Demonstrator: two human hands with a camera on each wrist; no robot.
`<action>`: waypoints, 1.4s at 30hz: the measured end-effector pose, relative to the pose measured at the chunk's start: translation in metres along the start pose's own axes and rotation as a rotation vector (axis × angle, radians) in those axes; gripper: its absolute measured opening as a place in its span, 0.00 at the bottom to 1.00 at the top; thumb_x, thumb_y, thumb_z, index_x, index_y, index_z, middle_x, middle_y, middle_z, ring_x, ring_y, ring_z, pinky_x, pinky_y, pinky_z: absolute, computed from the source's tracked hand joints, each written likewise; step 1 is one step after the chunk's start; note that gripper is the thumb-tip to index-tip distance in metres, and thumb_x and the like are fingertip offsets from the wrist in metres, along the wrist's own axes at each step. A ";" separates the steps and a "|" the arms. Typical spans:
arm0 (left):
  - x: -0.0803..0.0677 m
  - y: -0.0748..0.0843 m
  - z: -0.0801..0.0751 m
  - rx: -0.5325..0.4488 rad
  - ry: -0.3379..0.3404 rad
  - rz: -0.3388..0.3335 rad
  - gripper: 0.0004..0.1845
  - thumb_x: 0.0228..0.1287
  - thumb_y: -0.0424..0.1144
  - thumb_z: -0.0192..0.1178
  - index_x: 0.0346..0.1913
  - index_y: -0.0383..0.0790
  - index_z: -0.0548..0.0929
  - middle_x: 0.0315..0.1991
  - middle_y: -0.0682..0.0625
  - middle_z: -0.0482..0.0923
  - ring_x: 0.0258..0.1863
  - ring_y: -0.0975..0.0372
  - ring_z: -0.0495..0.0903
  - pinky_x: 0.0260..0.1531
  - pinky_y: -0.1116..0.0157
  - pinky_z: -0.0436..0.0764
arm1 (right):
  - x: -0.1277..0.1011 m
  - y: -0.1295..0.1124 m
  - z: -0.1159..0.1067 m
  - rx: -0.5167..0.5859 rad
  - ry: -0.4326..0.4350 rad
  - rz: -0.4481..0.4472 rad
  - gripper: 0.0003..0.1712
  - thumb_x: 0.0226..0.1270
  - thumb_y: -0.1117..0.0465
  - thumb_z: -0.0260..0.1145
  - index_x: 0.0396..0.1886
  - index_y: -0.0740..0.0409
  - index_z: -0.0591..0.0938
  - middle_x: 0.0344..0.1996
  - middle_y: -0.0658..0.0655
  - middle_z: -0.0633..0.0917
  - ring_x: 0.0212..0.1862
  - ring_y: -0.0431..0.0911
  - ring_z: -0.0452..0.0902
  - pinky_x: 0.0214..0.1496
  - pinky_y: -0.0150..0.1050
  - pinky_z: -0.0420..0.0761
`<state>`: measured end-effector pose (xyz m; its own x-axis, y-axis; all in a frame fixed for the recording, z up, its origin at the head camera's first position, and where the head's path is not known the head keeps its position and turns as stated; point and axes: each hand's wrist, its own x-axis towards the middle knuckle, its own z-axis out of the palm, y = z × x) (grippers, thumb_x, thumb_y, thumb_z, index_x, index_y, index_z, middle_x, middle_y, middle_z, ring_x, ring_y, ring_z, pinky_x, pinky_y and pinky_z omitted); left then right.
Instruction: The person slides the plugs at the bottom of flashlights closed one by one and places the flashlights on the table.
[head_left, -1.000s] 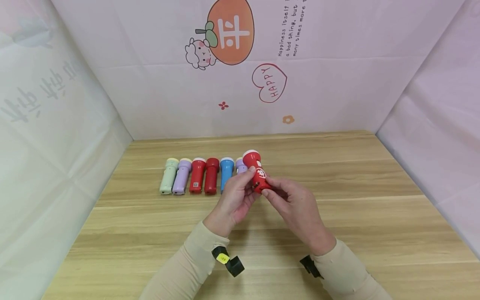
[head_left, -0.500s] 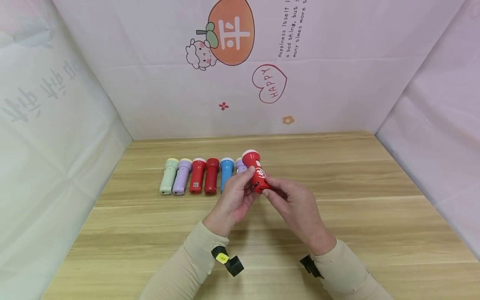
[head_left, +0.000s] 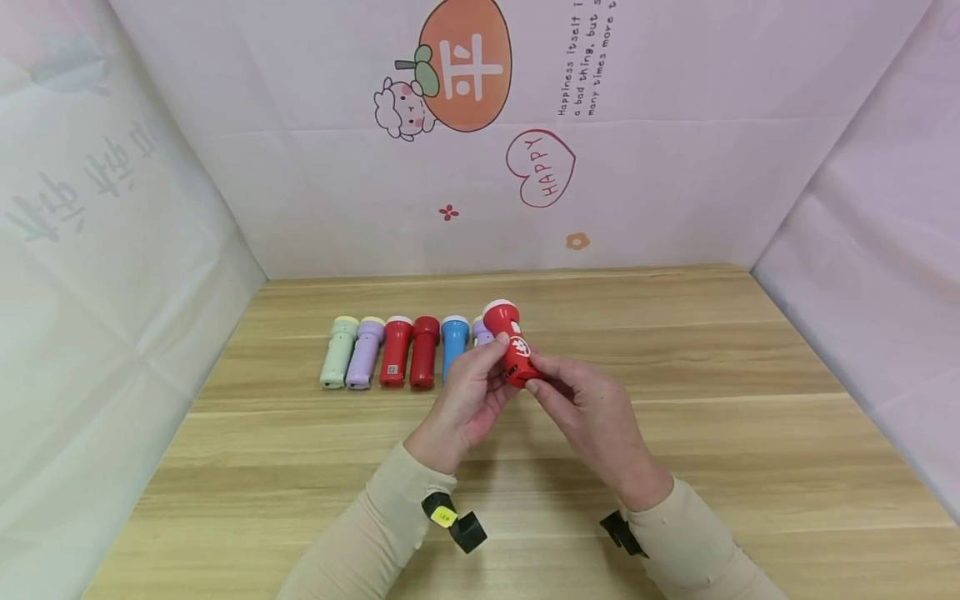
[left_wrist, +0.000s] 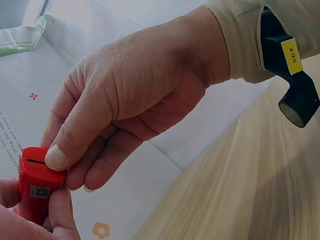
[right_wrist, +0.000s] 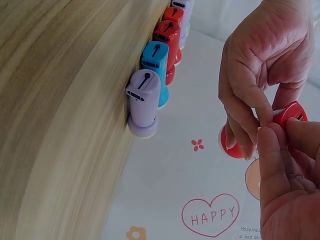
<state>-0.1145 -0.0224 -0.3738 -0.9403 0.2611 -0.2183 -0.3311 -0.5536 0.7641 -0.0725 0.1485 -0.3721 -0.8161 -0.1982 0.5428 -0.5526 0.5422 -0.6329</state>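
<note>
Light wood-grain bench [head_left: 675,433], boards running left to right, closed in by pale printed sheets. Lying flat in a tight row toward the far left: mint torch [head_left: 337,352], lilac torch [head_left: 363,352], red torch [head_left: 394,350], second red torch [head_left: 423,350], blue torch [head_left: 453,346], then a lilac one [head_left: 482,333], partly hidden. Heads all pointing to the far wall.

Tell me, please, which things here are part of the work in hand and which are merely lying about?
In hand: red flashlight, gripped by left hand and right hand.

Lying about: row of flashlights on the wooden table: green, purple, two red, blue, purple.
</note>
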 end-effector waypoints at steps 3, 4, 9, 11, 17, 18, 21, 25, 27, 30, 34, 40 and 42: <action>0.000 0.000 0.000 0.002 0.002 -0.002 0.23 0.79 0.43 0.57 0.67 0.31 0.75 0.47 0.49 0.89 0.44 0.63 0.87 0.46 0.71 0.86 | 0.000 0.000 0.000 -0.003 -0.002 0.000 0.23 0.62 0.68 0.77 0.58 0.61 0.87 0.47 0.55 0.91 0.41 0.41 0.88 0.45 0.33 0.88; 0.000 0.000 0.000 0.003 0.006 -0.004 0.23 0.79 0.43 0.57 0.67 0.31 0.75 0.47 0.48 0.89 0.44 0.63 0.87 0.47 0.71 0.86 | 0.000 0.000 0.000 -0.002 -0.003 0.001 0.23 0.62 0.68 0.77 0.58 0.61 0.87 0.47 0.55 0.91 0.41 0.41 0.87 0.45 0.33 0.88; 0.001 0.000 -0.001 0.010 0.012 -0.009 0.23 0.79 0.43 0.57 0.67 0.32 0.76 0.54 0.43 0.87 0.46 0.62 0.88 0.48 0.70 0.86 | 0.000 -0.001 0.000 0.005 -0.010 0.007 0.23 0.63 0.68 0.77 0.58 0.61 0.87 0.48 0.55 0.91 0.42 0.41 0.87 0.45 0.33 0.88; 0.001 0.000 -0.002 0.013 0.007 -0.010 0.23 0.79 0.43 0.57 0.68 0.33 0.75 0.58 0.41 0.85 0.47 0.61 0.87 0.49 0.70 0.86 | 0.000 -0.001 0.000 0.010 -0.011 0.011 0.23 0.63 0.68 0.77 0.58 0.61 0.87 0.48 0.55 0.91 0.42 0.41 0.88 0.46 0.33 0.88; 0.000 0.001 -0.001 0.019 0.000 -0.012 0.22 0.80 0.44 0.57 0.66 0.33 0.77 0.60 0.39 0.84 0.45 0.63 0.87 0.46 0.71 0.86 | 0.000 0.002 0.001 0.011 0.001 0.003 0.23 0.62 0.70 0.77 0.58 0.62 0.87 0.47 0.56 0.91 0.40 0.42 0.88 0.43 0.34 0.88; 0.000 0.001 -0.001 0.019 -0.002 -0.012 0.22 0.80 0.44 0.57 0.66 0.32 0.77 0.59 0.39 0.84 0.45 0.63 0.87 0.46 0.72 0.86 | 0.000 0.002 0.001 0.013 0.001 0.004 0.23 0.62 0.70 0.77 0.58 0.62 0.87 0.47 0.56 0.91 0.40 0.42 0.88 0.43 0.33 0.88; 0.001 0.001 -0.002 0.023 -0.007 -0.003 0.22 0.80 0.44 0.57 0.65 0.31 0.77 0.55 0.42 0.87 0.44 0.64 0.87 0.45 0.72 0.86 | 0.000 0.003 0.001 0.013 -0.001 0.008 0.23 0.62 0.71 0.76 0.58 0.62 0.87 0.47 0.56 0.91 0.39 0.42 0.88 0.42 0.32 0.88; 0.000 0.001 -0.002 0.039 -0.009 0.007 0.22 0.80 0.43 0.57 0.66 0.30 0.76 0.50 0.47 0.88 0.44 0.64 0.87 0.46 0.71 0.86 | 0.000 0.003 0.001 0.020 -0.011 0.017 0.23 0.62 0.70 0.76 0.58 0.62 0.87 0.47 0.56 0.91 0.39 0.41 0.88 0.42 0.32 0.88; 0.000 0.002 -0.002 0.054 -0.010 0.009 0.22 0.80 0.43 0.57 0.66 0.30 0.76 0.50 0.47 0.88 0.44 0.64 0.87 0.47 0.71 0.86 | 0.000 0.003 0.001 0.023 -0.017 0.021 0.23 0.63 0.69 0.76 0.59 0.62 0.86 0.48 0.55 0.91 0.40 0.41 0.88 0.42 0.32 0.88; 0.000 0.003 -0.003 0.078 -0.018 0.004 0.22 0.79 0.43 0.57 0.65 0.31 0.78 0.50 0.47 0.88 0.44 0.63 0.86 0.47 0.71 0.86 | -0.001 0.003 0.001 0.027 -0.024 0.021 0.24 0.63 0.68 0.76 0.60 0.61 0.86 0.49 0.55 0.91 0.41 0.40 0.88 0.43 0.33 0.88; 0.000 0.004 -0.004 0.109 -0.042 -0.001 0.21 0.79 0.43 0.56 0.64 0.30 0.79 0.47 0.49 0.89 0.43 0.64 0.85 0.46 0.71 0.86 | -0.001 0.003 0.000 0.024 -0.028 0.015 0.24 0.64 0.67 0.76 0.60 0.61 0.86 0.49 0.54 0.91 0.41 0.40 0.88 0.44 0.35 0.89; 0.000 0.007 -0.006 0.136 -0.067 -0.001 0.20 0.78 0.40 0.56 0.63 0.31 0.78 0.44 0.51 0.89 0.40 0.64 0.85 0.45 0.71 0.85 | -0.002 0.004 0.000 0.005 -0.027 0.010 0.24 0.64 0.67 0.76 0.61 0.60 0.86 0.50 0.53 0.91 0.42 0.40 0.88 0.45 0.34 0.88; 0.001 0.008 -0.006 0.148 -0.079 0.004 0.19 0.77 0.40 0.57 0.62 0.31 0.78 0.42 0.52 0.89 0.38 0.65 0.86 0.43 0.72 0.85 | -0.002 0.005 -0.001 -0.005 -0.027 0.009 0.24 0.64 0.66 0.77 0.61 0.60 0.85 0.49 0.53 0.91 0.42 0.40 0.89 0.44 0.33 0.88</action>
<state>-0.1183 -0.0315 -0.3713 -0.9307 0.3232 -0.1711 -0.3065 -0.4340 0.8472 -0.0733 0.1519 -0.3758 -0.8253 -0.2156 0.5220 -0.5447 0.5478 -0.6350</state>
